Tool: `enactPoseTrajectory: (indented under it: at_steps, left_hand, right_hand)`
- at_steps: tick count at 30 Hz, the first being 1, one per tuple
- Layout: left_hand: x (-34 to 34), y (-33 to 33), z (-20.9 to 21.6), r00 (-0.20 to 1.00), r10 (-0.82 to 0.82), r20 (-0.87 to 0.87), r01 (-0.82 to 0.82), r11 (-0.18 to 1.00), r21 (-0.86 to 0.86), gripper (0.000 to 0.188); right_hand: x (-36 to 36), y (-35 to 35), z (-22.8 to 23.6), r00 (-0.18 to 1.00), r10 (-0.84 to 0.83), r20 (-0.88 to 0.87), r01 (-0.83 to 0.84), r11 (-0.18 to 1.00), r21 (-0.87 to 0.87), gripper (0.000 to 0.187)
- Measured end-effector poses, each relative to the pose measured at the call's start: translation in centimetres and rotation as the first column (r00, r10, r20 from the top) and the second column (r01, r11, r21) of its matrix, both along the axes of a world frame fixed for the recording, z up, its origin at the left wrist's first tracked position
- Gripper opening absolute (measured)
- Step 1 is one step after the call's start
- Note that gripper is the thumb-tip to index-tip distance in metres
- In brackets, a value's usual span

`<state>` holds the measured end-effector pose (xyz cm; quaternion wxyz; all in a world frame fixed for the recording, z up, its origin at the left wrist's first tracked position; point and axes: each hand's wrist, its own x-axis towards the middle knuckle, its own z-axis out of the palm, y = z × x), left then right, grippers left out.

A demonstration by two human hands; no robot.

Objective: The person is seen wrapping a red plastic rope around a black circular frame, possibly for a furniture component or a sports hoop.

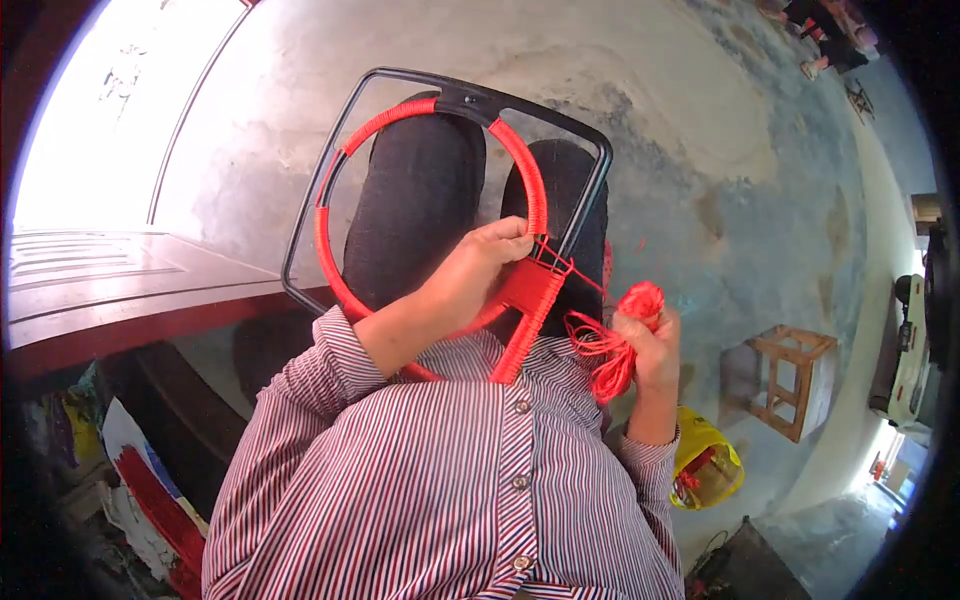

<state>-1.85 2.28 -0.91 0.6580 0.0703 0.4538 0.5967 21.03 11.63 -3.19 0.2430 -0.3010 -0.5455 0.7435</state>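
Seated, looking down over a red, white and blue striped shirt (450, 490) at a black frame (300, 215) resting on the lap, across dark trousers (415, 190). Inside the frame, a ring (530, 170) wrapped tight in red cord, with a wrapped spoke (525, 325) running from the ring's lower right down toward the shirt.

Left hand (480, 275): closed in a grip on the ring where the spoke joins it, fingers curled over the red wrapping, knuckles up. Right hand (650, 345): closed in a grip around a loose bundle of red cord (625, 330), held just to the right of the frame at lap height, a thin strand stretching from the bundle back to the wrapped joint beside the left hand.

Around: grey concrete floor (700, 130), stained in patches. To the right on the floor, a small wooden stool (790, 375). Near the right elbow, a yellow bag (705, 465). At left, a dark red wooden door panel (110, 285) with bright daylight above it. At lower left, a heap of coloured sheets (140, 490), too dim to tell further.
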Motion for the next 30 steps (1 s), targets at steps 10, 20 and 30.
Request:
enactPoseTrajectory:
  at_steps: [10,20,30]
  left_hand:
    - [-0.9,-0.4,0.1,0.995,-0.084,0.045,0.085,0.996,-0.006,0.008]
    - [-2.1,-0.5,1.1,0.989,-0.147,-0.029,0.144,0.985,-0.096,0.031]
    - [0.0,-0.2,0.4,0.997,-0.083,-0.011,0.081,0.993,-0.087,0.046]
  right_hand:
    - [0.7,-0.9,-2.5,0.931,-0.347,0.116,0.364,0.905,-0.222,0.006]
    - [6.4,3.8,-7.9,0.903,-0.311,0.297,0.408,0.839,-0.360,0.014]
    - [1.0,7.0,-3.1,0.860,-0.506,-0.070,0.505,0.863,-0.032,0.034]
